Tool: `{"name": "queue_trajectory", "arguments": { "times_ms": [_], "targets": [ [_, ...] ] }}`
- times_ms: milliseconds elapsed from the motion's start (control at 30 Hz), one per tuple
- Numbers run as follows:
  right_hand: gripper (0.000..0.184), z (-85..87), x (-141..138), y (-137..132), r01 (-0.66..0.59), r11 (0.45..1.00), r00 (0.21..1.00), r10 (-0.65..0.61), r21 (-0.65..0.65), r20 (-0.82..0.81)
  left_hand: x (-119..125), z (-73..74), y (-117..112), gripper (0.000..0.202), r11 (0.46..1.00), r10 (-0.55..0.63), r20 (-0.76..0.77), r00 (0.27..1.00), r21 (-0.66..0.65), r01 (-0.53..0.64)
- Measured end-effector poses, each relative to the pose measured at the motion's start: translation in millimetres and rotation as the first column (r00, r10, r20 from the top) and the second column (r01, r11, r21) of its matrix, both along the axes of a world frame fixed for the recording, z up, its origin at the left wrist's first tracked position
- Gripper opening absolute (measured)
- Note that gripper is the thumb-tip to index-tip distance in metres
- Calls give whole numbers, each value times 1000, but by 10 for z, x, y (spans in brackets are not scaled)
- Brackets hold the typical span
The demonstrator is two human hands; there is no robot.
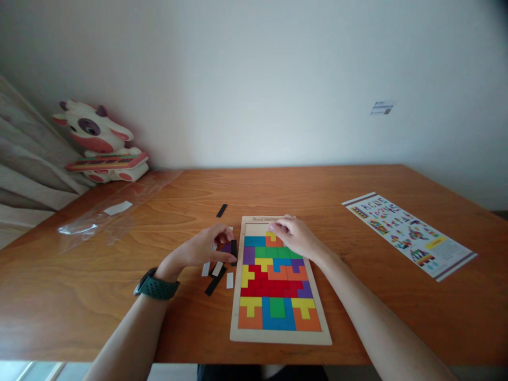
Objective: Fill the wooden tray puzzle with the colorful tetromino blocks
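My left hand [210, 244] is left of the wooden puzzle board [235, 323], thumb and fingers curled around a narrow black strip [234, 254]. A purple piece [226, 247] shows between those fingers. My right hand [296, 235] reaches over the board's upper end, its fingers closed together at a yellow piece [271, 236] bordered by orange. Whether the fingertips grip anything is hidden. Coloured block pieces [273, 288] in red, orange, yellow, green, blue and purple fill most of the frame, while bare wood [256, 229] shows at its top left.
White pieces [230, 280] and another black strip [215, 281] lie beside the board; a short black strip [221, 210] is farther back. A printed pattern sheet [413, 235] rests at right. Clear plastic [95, 222] and a cow toy with keyboard [107, 143] occupy the left.
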State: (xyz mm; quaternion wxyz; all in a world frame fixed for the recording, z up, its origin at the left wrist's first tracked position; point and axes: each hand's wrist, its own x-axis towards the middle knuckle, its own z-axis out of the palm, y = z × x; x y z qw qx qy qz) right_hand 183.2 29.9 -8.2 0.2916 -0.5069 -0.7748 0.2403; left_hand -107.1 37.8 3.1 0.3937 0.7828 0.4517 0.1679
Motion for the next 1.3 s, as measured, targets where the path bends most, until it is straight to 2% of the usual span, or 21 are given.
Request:
{"name": "queue_trajectory", "arguments": {
  "times_ms": [100,200,333,433,600,700,800,867,1033,1200,1300],
  "targets": [
    [45,2,3,10,9,1000,1000,-9,2,-16,74,13,-20,32,998,-24,105,994,-56,30],
    [41,-4,-3,17,37,999,998,-37,1,-52,164,9,-46,31,996,10,207,978,-87,8],
    [33,12,-69,-12,51,998,990,-45,45,-137,271,-63,-56,41,981,163,456,875,-169,-95],
    [27,48,-150,-67,-17,996,975,36,84,-221,356,-121,-61,38,972,225,527,820,-178,-152],
    [21,69,-238,-133,-109,993,951,119,52,-286,470,-135,-97,34,977,197,428,882,-6,-215],
    [17,10,-252,-104,-51,997,957,64,51,-284,477,-130,-100,27,957,195,285,938,155,-246],
    [15,-83,-249,-28,32,996,964,-10,79,-264,462,-149,-83,24,895,123,106,987,418,-157],
    [14,-139,-242,30,37,995,977,-17,92,-214,457,-172,-75,25,849,66,30,997,524,-72],
    [14,-220,-242,131,-9,996,990,21,86,-140,472,-206,-95,30,811,-5,-94,996,581,59],
    [15,-235,-278,147,-1,991,1000,3,132,-17,468,-220,-94,32,803,-20,-153,988,586,107],
    [20,-200,-260,129,2,992,1000,-3,125,3,449,-224,-81,30,795,-19,-188,982,593,129]
  ]
}}
